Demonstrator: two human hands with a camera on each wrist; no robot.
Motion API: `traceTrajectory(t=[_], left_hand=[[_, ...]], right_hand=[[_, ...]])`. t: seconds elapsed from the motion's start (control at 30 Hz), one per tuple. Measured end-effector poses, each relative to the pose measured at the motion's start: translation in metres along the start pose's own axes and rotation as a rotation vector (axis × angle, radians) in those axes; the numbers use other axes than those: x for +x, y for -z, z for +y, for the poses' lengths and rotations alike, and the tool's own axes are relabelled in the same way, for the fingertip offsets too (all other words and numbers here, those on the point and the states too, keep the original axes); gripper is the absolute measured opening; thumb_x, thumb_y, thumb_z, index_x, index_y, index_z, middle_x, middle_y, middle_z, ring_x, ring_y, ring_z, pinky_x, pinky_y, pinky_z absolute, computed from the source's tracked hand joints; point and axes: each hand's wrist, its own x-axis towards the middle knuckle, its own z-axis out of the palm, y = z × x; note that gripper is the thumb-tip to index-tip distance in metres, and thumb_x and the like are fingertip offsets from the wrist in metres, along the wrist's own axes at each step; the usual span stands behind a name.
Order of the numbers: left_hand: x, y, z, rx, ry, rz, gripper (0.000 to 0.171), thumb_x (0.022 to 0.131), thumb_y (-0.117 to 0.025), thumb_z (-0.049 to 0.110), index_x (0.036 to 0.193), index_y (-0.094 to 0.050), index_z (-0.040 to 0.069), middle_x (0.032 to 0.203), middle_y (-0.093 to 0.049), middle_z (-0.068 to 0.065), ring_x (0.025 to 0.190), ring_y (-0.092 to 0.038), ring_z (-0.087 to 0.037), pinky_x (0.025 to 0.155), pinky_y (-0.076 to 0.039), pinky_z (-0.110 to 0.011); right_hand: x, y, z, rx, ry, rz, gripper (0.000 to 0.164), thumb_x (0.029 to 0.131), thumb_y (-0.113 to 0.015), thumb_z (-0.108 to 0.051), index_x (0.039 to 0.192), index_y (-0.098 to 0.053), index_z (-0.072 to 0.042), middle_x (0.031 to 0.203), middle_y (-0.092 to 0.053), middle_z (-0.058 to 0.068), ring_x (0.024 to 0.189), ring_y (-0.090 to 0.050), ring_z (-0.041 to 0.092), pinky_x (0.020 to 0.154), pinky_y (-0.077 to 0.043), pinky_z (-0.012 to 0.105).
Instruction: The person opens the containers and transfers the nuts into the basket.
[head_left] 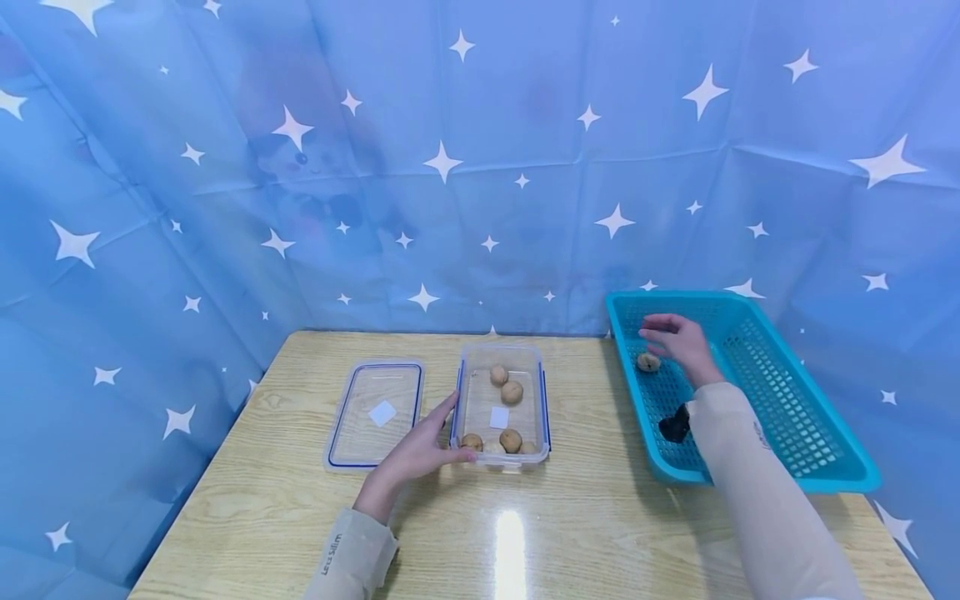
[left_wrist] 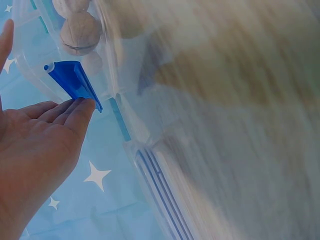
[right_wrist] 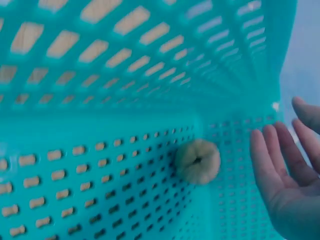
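Note:
In the head view, a clear plastic food box (head_left: 483, 354) with blue side latches holds several walnuts (head_left: 512, 392). My left hand (head_left: 422, 450) rests at the box's left side, thumb at the front corner and fingers along the edge. In the left wrist view, the fingertips touch a flipped-out blue latch (left_wrist: 75, 80). My right hand (head_left: 681, 343) is inside the turquoise basket (head_left: 806, 392), fingers spread and holding nothing. One walnut (head_left: 648, 362) lies on the basket floor just below its fingertips; the right wrist view shows that walnut (right_wrist: 198, 161) apart from the hand.
The box's clear lid (head_left: 375, 392), with a blue seal, lies flat on the wooden table (head_left: 292, 500) left of the box. A black object (head_left: 675, 425) shows by the right cuff. Behind the table hangs a blue star-patterned curtain (head_left: 525, 208).

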Motion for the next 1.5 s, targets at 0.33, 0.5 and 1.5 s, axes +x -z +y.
traceTrajectory(t=[0.33,0.5,1.5], left_hand=[[0.0,-0.001,0.001,-0.004,0.013,0.006,0.109,0.08,-0.081,0.046,0.162,-0.015,0.017,0.167,-0.019,-0.013,0.15,-0.027,-0.041,0.12,-0.027,-0.06],[-0.001,0.0,0.001,-0.008,0.009,-0.001,0.108,0.081,-0.081,0.045,0.162,-0.014,0.017,0.167,-0.018,-0.013,0.15,-0.026,-0.041,0.12,-0.027,-0.06],[0.001,0.0,-0.001,0.012,0.008,0.005,0.11,0.079,-0.081,0.048,0.162,-0.014,0.017,0.167,-0.018,-0.012,0.152,-0.023,-0.039,0.122,-0.026,-0.059]], right_hand=[[-0.001,-0.012,-0.033,0.058,0.029,-0.01,0.055,0.102,-0.058,-0.027,0.149,-0.041,-0.004,0.15,-0.045,0.018,0.1,-0.053,-0.008,0.105,-0.052,0.027],[-0.005,-0.017,-0.047,0.025,0.059,-0.019,0.058,0.101,-0.057,-0.033,0.151,-0.041,-0.008,0.153,-0.045,0.017,0.11,-0.054,0.001,0.115,-0.043,0.048],[-0.033,-0.072,-0.097,-0.001,0.255,-0.085,0.05,0.097,-0.064,-0.038,0.138,-0.056,-0.01,0.14,-0.059,0.011,0.112,-0.059,0.005,0.097,-0.052,0.028]])
